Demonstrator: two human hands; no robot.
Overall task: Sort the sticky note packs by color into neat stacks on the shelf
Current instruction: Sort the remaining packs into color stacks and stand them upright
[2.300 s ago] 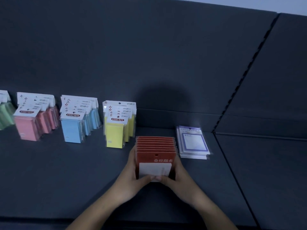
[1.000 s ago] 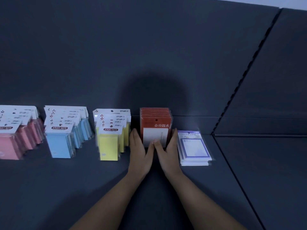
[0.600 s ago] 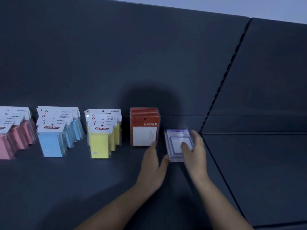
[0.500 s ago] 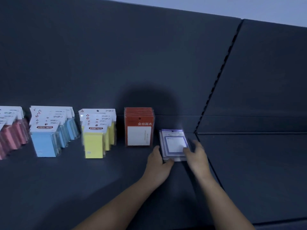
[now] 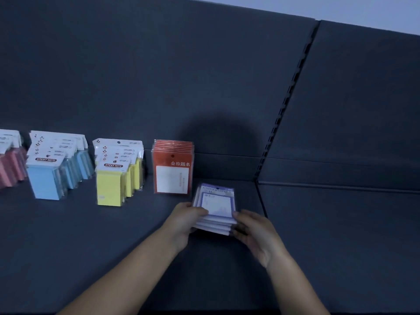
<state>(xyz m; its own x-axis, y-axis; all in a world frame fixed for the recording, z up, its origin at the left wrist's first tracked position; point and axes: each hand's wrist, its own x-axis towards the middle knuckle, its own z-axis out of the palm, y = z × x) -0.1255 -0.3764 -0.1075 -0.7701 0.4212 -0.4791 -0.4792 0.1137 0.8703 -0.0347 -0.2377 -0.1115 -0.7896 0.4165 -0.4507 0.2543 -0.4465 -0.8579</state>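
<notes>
Head view puts the purple stack (image 5: 216,204) just right of frame centre, lying flat with its printed faces up and its longer edges running from the lower frame toward the back panel, slightly skewed. It sits directly between your hands: your left hand (image 5: 181,221) is at its left edge and your right hand (image 5: 259,233) at its right edge, neither one nearer. Your fingers (image 5: 201,211) are clamped on it from both sides, the left thumb over the top pack and the right fingertips curled against the pile's side (whether its near edge has left the shelf (image 5: 91,246) I cannot tell). The packs look fanned along that near edge, so I judge squaring them comes next. Just up and left, a narrow gap away, the red packs (image 5: 172,169) stand upright. Further left stand the yellow packs (image 5: 111,189), then the blue packs (image 5: 45,183), with the pink packs (image 5: 10,169) at the frame's left edge.
</notes>
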